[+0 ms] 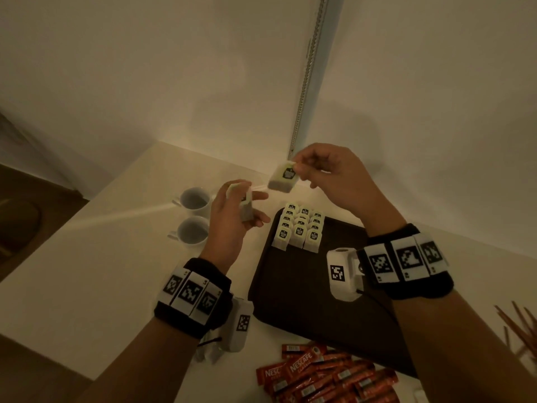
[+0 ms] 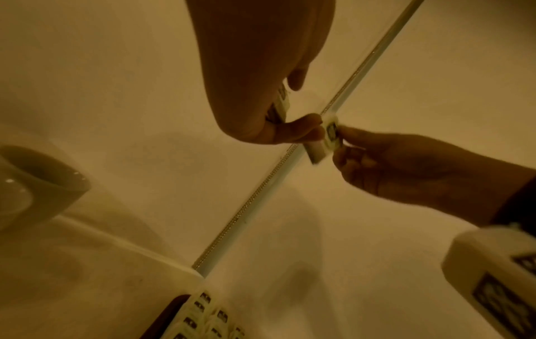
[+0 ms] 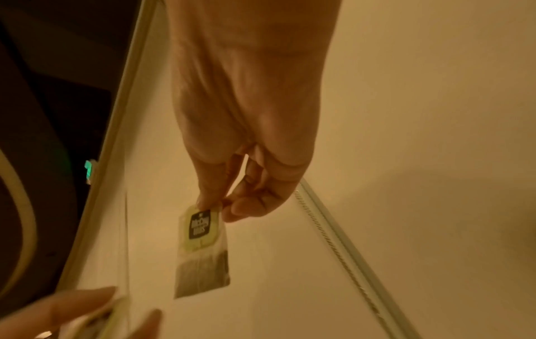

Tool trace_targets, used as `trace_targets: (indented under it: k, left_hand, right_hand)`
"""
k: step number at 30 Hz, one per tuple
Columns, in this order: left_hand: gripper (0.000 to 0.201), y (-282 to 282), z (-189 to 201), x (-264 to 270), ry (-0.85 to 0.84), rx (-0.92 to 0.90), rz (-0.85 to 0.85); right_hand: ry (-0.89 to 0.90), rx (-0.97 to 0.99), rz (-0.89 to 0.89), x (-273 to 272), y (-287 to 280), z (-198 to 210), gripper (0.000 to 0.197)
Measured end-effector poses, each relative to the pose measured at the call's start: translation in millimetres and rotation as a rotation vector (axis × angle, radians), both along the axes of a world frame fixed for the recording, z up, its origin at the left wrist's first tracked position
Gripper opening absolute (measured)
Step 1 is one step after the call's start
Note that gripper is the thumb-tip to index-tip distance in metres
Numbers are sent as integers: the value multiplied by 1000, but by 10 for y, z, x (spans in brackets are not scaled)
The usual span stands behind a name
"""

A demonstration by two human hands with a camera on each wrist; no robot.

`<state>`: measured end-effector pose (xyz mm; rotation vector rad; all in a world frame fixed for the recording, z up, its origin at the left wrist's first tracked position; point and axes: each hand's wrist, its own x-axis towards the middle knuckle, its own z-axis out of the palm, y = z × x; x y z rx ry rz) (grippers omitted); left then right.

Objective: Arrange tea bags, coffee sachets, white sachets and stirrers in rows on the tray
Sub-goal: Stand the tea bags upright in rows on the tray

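My right hand [image 1: 302,169] pinches a single tea bag [image 1: 283,178] by its top edge, held in the air above the far end of the dark tray [image 1: 293,298]. The same tea bag [image 3: 203,250] hangs from thumb and finger in the right wrist view, pale green tag with a black label. My left hand [image 1: 247,205] grips a small stack of tea bags [image 1: 246,207] just left of the tray. Several tea bags [image 1: 299,228] stand in rows at the tray's far end. Red coffee sachets [image 1: 316,373] lie piled near the tray's near edge. Wooden stirrers [image 1: 517,327] lie at the right.
Two white cups [image 1: 193,216] stand on the white table left of the tray. The table sits in a wall corner with a vertical metal strip [image 1: 308,71]. A dark floor area shows beyond the table's left edge.
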<state>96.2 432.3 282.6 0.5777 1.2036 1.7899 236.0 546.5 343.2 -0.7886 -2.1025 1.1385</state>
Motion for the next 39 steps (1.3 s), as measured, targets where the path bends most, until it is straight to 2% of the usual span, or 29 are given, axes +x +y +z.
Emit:
trace_targets:
  k: [2, 4, 8, 10, 12, 17, 25, 28, 30, 32, 33, 36, 39]
  left_hand:
    - [16, -9, -47, -39, -111, -36, 7]
    - [18, 6, -92, -67, -154, -62, 9]
    - [17, 60, -168, -88, -66, -93, 1]
    - [15, 76, -196, -86, 1, -113, -10]
    - [15, 89, -226, -92, 27, -132, -17]
    - [19, 116, -259, -148, -53, -138, -1]
    - [42, 160, -271, -214, -124, -164, -27]
    - [50, 167, -284, -215, -133, -154, -40]
    - [51, 191, -283, -202, -125, -155, -61]
    - [44, 216, -271, -173, -88, -153, -88]
    - [35, 223, -262, -150, -48, -140, -100]
    - [7, 237, -238, -80, 121, -58, -142]
    - [17, 235, -193, -33, 179, 12, -171]
  right_hand:
    - [-119, -45, -37, 97, 49, -238, 8]
    - [-282, -87, -70, 186, 92, -574, 10]
    - [-611, -243, -81, 337, 144, -1313, 17]
    - [-688, -280, -76, 388, 153, -1609, 16]
    - [-679, -268, -108, 406, 178, -1811, 15]
    - [-601, -231, -273, 295, 289, -2000, 15]
    - [-606, -207, -343, 156, 438, -2173, 14]
    - [-540, -204, -401, 84, 441, -2101, 12]
    - [-345, -154, -397, -25, 397, -1833, 13]
    - [-105, -152, -263, -169, 291, -1365, 12]
    - [-49, -135, -158, -237, 228, -1112, 10]
    - [-61, 25, 78, -381, 102, -550, 5]
    - [-80, 156, 106, -418, 82, -223, 6]
